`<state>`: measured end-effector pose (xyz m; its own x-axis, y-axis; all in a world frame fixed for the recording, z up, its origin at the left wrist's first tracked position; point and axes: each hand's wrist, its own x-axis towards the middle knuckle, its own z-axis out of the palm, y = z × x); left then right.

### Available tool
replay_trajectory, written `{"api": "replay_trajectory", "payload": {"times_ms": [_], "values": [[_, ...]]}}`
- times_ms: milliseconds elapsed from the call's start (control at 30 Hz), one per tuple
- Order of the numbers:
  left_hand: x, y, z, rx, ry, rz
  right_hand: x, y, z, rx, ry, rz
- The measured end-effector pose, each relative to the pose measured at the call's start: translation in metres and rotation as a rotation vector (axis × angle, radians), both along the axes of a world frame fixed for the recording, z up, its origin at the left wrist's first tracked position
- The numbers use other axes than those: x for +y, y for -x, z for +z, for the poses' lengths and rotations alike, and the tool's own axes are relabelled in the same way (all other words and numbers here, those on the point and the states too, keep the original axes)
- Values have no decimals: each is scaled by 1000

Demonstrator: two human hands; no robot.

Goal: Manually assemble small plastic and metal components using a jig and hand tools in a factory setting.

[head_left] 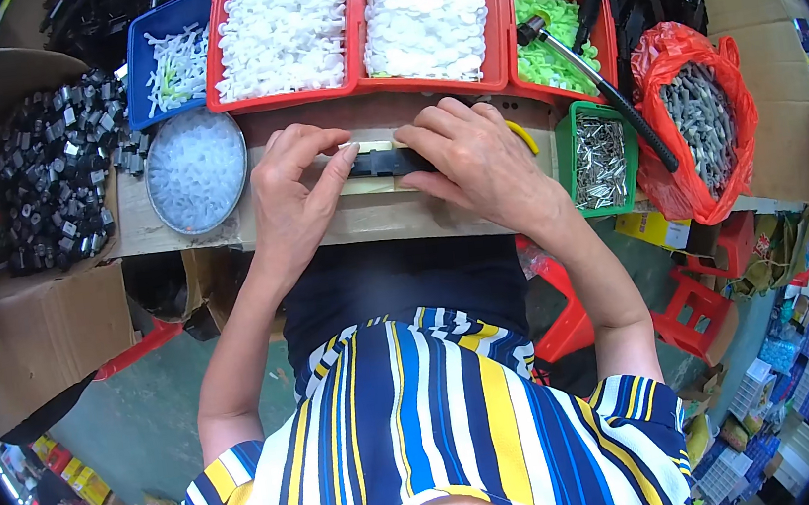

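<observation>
Both of my hands meet over the middle of the tabletop (341, 224), just in front of my body, at a dark flat piece (376, 163) lying lengthwise from left to right on a pale block (372, 185). My right hand (421, 156) closes over the right end of the dark piece, fingers bent and thumb along the near side, gripping it there. My left hand (344, 146) is at the left end, its thumb and forefinger brought close together; I cannot tell whether they pinch something small or only touch the end. A yellow curved thing (523, 137) shows just beyond my right knuckles. Along the far side stand a blue bin (136, 78) of pale pieces, a red bin (287, 97) heaped with white stemmed pieces, another red bin (430, 81) of white round pieces, and a third, to the right, with bright green pieces (540, 62). A black-handled rod (644, 120) slants across that last one. To my left sit a round bowl (197, 230) of translucent pieces and, farther out, a cardboard box with small black parts (57, 182). To my right, a green box (568, 156) holds metal pins (601, 162), beside an open red plastic bag (657, 189) of grey pieces.
</observation>
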<state>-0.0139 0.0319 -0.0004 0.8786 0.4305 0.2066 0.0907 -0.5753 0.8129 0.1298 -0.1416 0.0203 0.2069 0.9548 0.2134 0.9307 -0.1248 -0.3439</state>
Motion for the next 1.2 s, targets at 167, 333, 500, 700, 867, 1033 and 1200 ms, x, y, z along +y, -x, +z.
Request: {"api": "replay_trajectory", "payload": {"times_ms": [167,333,500,700,867,1033,1200], "values": [[-5,-3,4,-62,31,58,-9,-10,-4,114,-143,-83],[-12,-4,3,-127,-92,43,-28,-11,7,359,-268,-291],[-28,-17,-6,-211,-280,-157,-59,18,-3,884,-279,-519],[-32,-19,-12,-204,-431,-250,-61,27,-13,955,-203,-557],[-33,-18,-13,-211,-457,-245,-54,17,-9,651,-189,-498],[-34,-19,-16,-227,-447,-236,-58,20,-14,631,-298,-555],[-34,-20,-17,-233,-433,-235,-65,29,-20,1102,-408,-610]]}}
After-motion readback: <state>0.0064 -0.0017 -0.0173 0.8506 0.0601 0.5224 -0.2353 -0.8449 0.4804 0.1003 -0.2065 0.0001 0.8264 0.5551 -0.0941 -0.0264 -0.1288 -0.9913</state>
